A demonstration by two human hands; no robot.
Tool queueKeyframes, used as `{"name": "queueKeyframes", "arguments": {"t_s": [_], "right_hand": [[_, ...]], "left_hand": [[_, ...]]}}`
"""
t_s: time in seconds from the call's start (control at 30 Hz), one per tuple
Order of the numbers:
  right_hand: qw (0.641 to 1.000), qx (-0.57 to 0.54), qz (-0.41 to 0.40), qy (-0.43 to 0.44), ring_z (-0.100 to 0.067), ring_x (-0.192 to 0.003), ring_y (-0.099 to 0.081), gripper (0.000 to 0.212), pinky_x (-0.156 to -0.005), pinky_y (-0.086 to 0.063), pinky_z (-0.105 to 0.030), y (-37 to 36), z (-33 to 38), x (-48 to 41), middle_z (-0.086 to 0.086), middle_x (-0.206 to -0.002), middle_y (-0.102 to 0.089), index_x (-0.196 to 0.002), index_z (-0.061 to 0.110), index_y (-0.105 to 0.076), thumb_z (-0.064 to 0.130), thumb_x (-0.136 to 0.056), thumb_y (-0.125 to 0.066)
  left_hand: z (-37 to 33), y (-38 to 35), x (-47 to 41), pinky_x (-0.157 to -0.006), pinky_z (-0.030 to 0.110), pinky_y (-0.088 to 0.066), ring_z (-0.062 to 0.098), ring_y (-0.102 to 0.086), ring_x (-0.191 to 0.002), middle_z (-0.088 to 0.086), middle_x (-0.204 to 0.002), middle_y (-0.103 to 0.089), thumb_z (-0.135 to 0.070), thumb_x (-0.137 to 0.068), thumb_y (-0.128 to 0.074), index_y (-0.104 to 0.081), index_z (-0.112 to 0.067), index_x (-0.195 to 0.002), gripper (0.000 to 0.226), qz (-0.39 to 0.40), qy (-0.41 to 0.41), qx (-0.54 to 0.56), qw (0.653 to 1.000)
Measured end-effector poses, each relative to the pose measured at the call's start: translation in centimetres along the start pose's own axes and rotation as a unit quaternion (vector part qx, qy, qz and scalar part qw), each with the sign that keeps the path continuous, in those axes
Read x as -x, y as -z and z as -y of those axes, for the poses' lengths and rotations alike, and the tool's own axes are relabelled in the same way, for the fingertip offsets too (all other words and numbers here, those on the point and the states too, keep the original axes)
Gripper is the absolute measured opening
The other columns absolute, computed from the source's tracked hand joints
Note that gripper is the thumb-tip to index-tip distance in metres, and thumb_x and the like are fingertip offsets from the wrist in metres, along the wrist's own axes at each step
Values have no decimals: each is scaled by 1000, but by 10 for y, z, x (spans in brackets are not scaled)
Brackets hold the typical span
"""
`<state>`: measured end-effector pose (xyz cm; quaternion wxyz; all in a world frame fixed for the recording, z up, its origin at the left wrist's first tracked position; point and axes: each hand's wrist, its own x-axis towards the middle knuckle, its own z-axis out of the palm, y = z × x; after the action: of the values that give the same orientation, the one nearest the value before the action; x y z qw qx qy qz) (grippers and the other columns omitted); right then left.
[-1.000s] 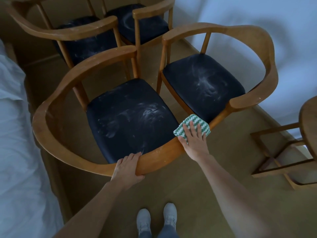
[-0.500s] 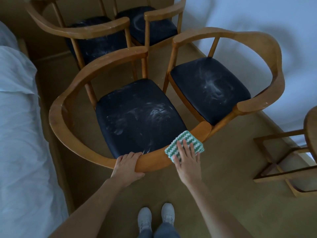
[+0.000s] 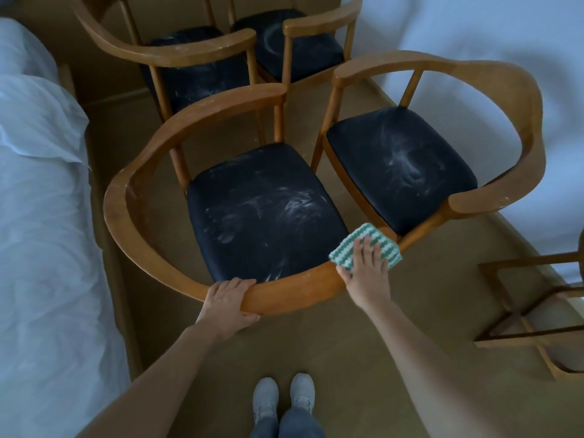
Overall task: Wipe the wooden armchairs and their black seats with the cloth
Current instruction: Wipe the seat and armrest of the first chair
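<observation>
One striped green-and-white cloth (image 3: 346, 250) sits on the nearest armchair's curved rail (image 3: 132, 197), around 4 o'clock from its black seat (image 3: 262, 213), close to the rail's end. The right hand (image 3: 366, 275) lies flat on it, fingers spread, pressing down. The left hand (image 3: 227, 297) wraps the same rail at 6 o'clock, steadying it. Both front seats look smeared with white dust, the second armchair (image 3: 512, 99) at 2 o'clock included. My worry: push past the rail end and the cloth slips off, or knocks dust onto the seat. White bed sheet (image 3: 41, 216) at 9 o'clock.
</observation>
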<state>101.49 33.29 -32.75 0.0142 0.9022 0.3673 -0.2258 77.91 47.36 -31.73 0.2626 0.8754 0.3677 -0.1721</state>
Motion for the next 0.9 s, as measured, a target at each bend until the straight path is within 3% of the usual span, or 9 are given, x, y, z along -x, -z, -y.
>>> {"name": "queueKeyframes", "arguments": {"t_s": [0.07,0.13,0.2,0.3,0.33,0.53,0.7,0.9], "right_hand": [[998,-3,-4,55,-31,-143,16,91,-113,9,-44,-13,21,22,-8,-151,26,-146,11,19,67,-75,22],[993,-22,10,114,-29,-142,18,101,-112,15,-43,-31,49,46,-7,-147,30,-145,12,20,66,-62,40],[991,-31,30,124,-30,-144,12,89,-113,18,-43,-50,81,69,-9,-151,23,-145,11,16,62,-75,30],[992,-49,22,115,-29,-136,-35,65,-113,-6,-42,-74,117,90,-10,-149,-34,-143,10,-29,49,-99,-2],[991,-51,30,120,-26,-133,-40,60,-110,-9,-40,-77,128,93,-7,-145,-42,-141,13,-35,48,-100,-8],[989,-49,-18,138,-22,-141,-18,57,-111,-11,-39,-92,184,90,1,-150,-35,-149,21,-11,49,-100,-10],[993,-65,-48,91,-17,-142,-9,56,-112,-7,-37,-98,243,75,6,-148,-31,-149,22,-5,48,-100,-11],[994,-105,-13,27,-16,-132,-42,53,-111,-7,-35,-90,290,70,8,-142,-47,-149,24,-13,46,-101,-9]], "left_hand": [[1,1,2,-117,38,-8,13,-28,-137,-10,-143,-36,-46,-85,-61,-27,-31,-144,70,3,5,1,1000],[2,5,3,-117,38,-7,14,-27,-137,-9,-143,-35,-46,-84,-62,-26,-31,-144,71,10,1,0,1000],[5,9,4,-117,38,-7,14,-26,-137,-9,-144,-34,-46,-84,-61,-24,-31,-144,72,25,-6,-18,999],[17,18,3,-116,37,-8,12,-28,-137,-10,-144,-35,-51,-83,-61,-25,-32,-143,73,43,-18,-64,997],[24,22,3,-116,38,-8,12,-29,-136,-10,-145,-35,-52,-82,-60,-26,-32,-143,72,46,-24,-87,995],[79,55,-6,-116,41,-6,11,-31,-135,-11,-144,-38,-50,-86,-54,-35,-33,-139,59,68,-93,-207,971],[124,91,-18,-116,43,-1,15,-26,-138,-6,-144,-37,-44,-88,-54,-39,-30,-138,54,62,-160,-267,948],[162,123,-28,-116,42,3,14,-25,-138,-7,-144,-38,-44,-90,-53,-38,-31,-138,53,44,-218,-287,932]]}}
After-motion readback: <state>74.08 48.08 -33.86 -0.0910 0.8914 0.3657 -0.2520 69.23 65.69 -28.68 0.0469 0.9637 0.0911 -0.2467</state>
